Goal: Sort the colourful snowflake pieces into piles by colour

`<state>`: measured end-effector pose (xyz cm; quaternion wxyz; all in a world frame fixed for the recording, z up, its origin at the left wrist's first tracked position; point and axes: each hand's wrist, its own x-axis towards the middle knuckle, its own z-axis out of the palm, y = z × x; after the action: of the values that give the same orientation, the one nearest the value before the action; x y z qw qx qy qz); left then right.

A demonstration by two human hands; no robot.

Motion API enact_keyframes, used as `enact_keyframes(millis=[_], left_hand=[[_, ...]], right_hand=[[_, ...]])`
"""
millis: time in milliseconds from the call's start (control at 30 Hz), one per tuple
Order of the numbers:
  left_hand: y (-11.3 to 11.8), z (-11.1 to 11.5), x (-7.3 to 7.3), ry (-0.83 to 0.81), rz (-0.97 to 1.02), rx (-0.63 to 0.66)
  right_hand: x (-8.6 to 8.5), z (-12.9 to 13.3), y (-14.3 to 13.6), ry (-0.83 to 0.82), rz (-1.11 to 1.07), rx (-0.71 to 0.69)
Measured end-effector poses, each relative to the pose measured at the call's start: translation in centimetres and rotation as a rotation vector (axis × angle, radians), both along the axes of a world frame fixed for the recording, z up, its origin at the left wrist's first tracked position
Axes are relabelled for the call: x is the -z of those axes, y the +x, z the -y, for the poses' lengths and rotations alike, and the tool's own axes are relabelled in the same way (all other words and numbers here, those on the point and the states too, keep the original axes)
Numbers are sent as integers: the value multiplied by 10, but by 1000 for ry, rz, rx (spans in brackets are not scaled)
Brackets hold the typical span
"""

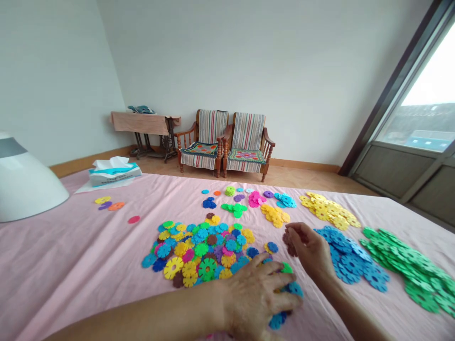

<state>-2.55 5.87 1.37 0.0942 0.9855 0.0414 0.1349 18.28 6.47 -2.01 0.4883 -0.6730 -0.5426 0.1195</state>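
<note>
My left hand (pixel 258 296) lies with spread fingers over the near right edge of a mixed heap of notched plastic snowflake discs (pixel 201 248). Blue and green discs show around and between those fingers. To its right, my right hand (pixel 310 248) is closed in a pinch at some brown snowflake discs (pixel 289 244), partly hidden by the fingers. Close by on the right is a pile of blue discs (pixel 350 255), with a long pile of green discs (pixel 414 265) beyond it. Yellow discs (pixel 329 210) and orange-yellow discs (pixel 275 215) lie farther back.
Smaller groups, among them pink discs (pixel 256 199) and dark blue discs (pixel 209 202), lie along the back of the pink cloth (pixel 81 265). A tissue pack (pixel 114 175) and a white cone-shaped object (pixel 28 184) stand at left. Two wooden chairs (pixel 247 147) are by the wall.
</note>
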Motion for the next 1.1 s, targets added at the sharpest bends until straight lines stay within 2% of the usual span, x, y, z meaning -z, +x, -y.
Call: enact_keyframes(millis=[133,233,333,467,633,733,833,900,1033,1100], left_hand=[[23,2,4,26,-160,4],[19,2,7,70,-146,-56],[-1,-3,10,112,-98,-130],[-39,-14,11,150,-89,-174],[-86,-30,14,180,-85,-290],[-112,-40,14,177,-54,-336],[-127,-38,7,186,-14,-392],[-129,-28,-3,152,-32,-356],[-118,3,-21,40,-108,-114],[-113,11,-22,49,-89,-111]], right_hand=[[5,1,6,-57,-84,-33],[5,3,5,-66,-18,-26],[6,4,1,-69,49,-24],[8,5,-4,-80,93,-65],[9,6,-10,-81,110,-96],[7,8,-14,-70,240,-129],[5,13,-20,-75,392,-190],[4,17,-25,-98,451,-228],[3,24,-39,-146,446,-291],[4,25,-52,-137,406,-317]])
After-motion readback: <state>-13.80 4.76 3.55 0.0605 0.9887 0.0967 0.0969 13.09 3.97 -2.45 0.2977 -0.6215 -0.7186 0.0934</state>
